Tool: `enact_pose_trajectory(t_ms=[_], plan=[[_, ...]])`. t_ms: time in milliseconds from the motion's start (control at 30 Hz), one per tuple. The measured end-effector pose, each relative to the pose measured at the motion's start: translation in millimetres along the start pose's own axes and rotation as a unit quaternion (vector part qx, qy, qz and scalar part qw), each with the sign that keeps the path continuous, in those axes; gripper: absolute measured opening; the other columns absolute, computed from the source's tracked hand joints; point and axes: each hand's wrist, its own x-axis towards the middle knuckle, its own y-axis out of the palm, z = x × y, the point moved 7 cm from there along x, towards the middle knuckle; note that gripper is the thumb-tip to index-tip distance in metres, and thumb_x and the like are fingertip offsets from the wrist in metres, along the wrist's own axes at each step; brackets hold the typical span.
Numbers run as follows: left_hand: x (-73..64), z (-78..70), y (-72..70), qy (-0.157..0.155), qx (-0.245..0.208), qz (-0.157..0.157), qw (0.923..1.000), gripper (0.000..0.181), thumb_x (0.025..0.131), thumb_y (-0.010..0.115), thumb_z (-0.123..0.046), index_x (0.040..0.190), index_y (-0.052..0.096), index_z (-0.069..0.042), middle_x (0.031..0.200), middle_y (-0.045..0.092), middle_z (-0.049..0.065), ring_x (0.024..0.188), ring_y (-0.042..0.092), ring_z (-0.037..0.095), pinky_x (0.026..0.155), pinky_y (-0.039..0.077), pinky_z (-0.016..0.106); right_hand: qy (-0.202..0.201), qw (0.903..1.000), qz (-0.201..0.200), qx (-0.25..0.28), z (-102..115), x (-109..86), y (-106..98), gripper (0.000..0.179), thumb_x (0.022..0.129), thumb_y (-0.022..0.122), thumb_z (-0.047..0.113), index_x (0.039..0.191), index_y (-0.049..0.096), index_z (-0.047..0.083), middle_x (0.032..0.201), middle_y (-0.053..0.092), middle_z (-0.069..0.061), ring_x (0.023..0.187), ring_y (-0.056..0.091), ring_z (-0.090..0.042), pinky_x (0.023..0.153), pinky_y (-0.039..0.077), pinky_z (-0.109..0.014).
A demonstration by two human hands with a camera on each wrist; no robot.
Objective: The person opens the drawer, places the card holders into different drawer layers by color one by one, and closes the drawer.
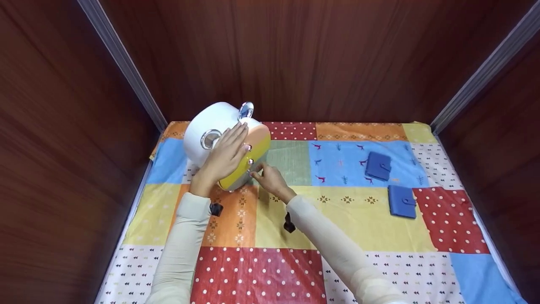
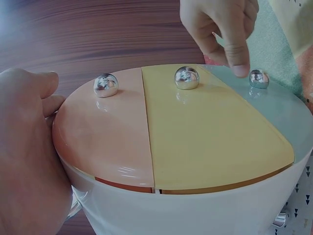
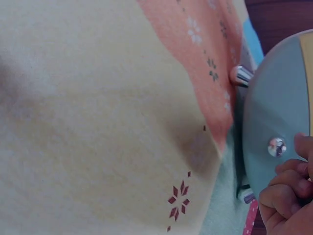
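Observation:
A white oval box (image 1: 211, 118) stands at the left back of the cloth, its front turned toward the right. That front has a peach panel (image 2: 105, 142), a yellow panel (image 2: 215, 137) and a grey-green panel (image 2: 281, 107), each with a silver ball knob. With fingers straight, my left hand (image 1: 225, 156) rests on the box along the edge of its front. My right hand (image 1: 272, 181) is beside the grey-green panel's knob (image 2: 259, 78), fingers loosely bent and holding nothing. The knob (image 3: 276, 147) shows uncovered next to the thumb.
Two blue snap-strap wallets, one farther back (image 1: 378, 166) and one nearer (image 1: 402, 201), lie on the right of the patchwork cloth (image 1: 261, 270). Brown wood-grain panels (image 1: 295, 59) rise behind and at both sides. A silver loop (image 1: 246, 110) sticks up from the box.

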Motion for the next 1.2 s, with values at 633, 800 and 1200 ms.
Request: enact_pose_trajectory(t_ms=[633,800,1200], plan=[[0.1,0.3,-1.1,-0.003,-0.005,0.002,1.0000,0.059,0.116,0.039,-0.034,0.168,0.027,-0.007,0.179,0.022,0.006,0.168,0.015,0.026,0.139,0.008,0.043,0.028,0.9975,0.062,-0.019,0.4,4.7,22.9,0.033,0.111,0.055,0.027,0.134,0.063,0.004,0.123,0.076,-0.016,0.103,0.070,-0.024,0.094,0.060,-0.045],[-0.2,0.3,-0.4,-0.005,-0.002,0.004,1.0000,0.060,0.117,0.038,-0.035,0.169,0.027,-0.007,0.179,0.022,0.006,0.168,0.016,0.027,0.139,0.008,0.043,0.020,0.9974,0.062,-0.033,1.1,4.4,24.5,0.027,0.111,0.054,0.024,0.126,0.063,0.003,0.106,0.075,-0.014,0.084,0.057,-0.019,0.075,0.052,-0.037],[-0.6,2.0,2.0,-0.013,-0.002,0.012,0.9998,0.060,0.117,0.039,-0.032,0.170,0.023,-0.010,0.179,0.019,0.004,0.168,0.013,0.025,0.139,0.006,0.042,0.042,0.9967,0.069,-0.010,-3.9,3.8,28.2,0.035,0.108,0.058,0.024,0.138,0.061,0.007,0.098,0.075,-0.009,0.082,0.060,-0.018,0.075,0.051,-0.033]])
